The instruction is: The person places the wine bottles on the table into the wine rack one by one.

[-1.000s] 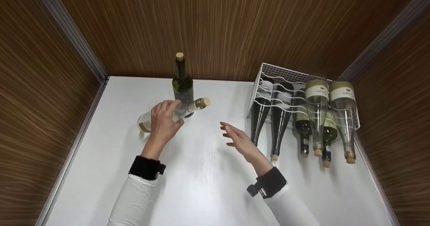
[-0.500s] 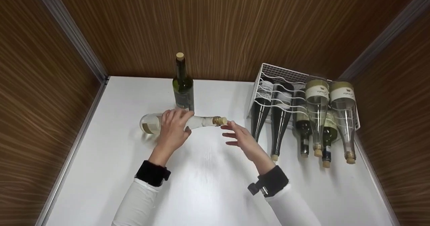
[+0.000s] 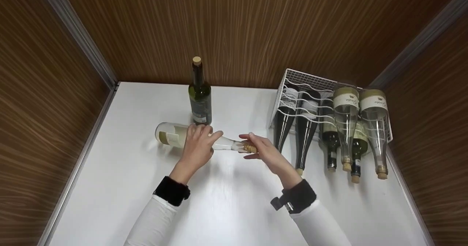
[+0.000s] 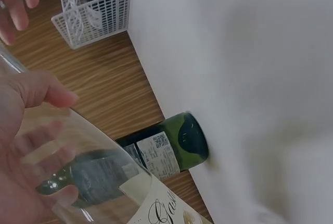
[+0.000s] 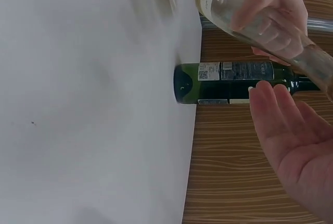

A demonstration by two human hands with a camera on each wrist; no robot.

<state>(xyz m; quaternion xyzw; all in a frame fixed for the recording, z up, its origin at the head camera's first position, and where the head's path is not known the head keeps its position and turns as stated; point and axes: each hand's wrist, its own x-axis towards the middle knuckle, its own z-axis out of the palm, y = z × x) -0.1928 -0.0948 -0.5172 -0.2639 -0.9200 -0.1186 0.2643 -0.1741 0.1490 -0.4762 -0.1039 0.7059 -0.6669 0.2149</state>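
Observation:
My left hand (image 3: 196,149) grips a clear wine bottle (image 3: 172,133) round its middle. The bottle lies on its side in the air, base to the left and corked neck to the right. A cream label with script lettering shows near its base in the left wrist view. My right hand (image 3: 270,154) is at the cork end, thumb above and fingers below the neck; in the right wrist view its fingers (image 5: 270,112) are extended, palm facing up. Just behind the clear bottle, a corked green wine bottle (image 3: 200,96) stands upright on the white table (image 3: 219,209).
A white wire rack (image 3: 310,78) at the back right holds several corked bottles, necks pointing toward me. Two clear bottles with cream labels, one a clear bottle (image 3: 374,129) at the far right, lie on top. Wood-grain panels (image 3: 234,30) enclose the table's back and sides.
My left hand has brought the clear bottle right and nearer to me, turning its neck from up-right to slightly down-right. The neck now reaches between my right thumb and fingers.

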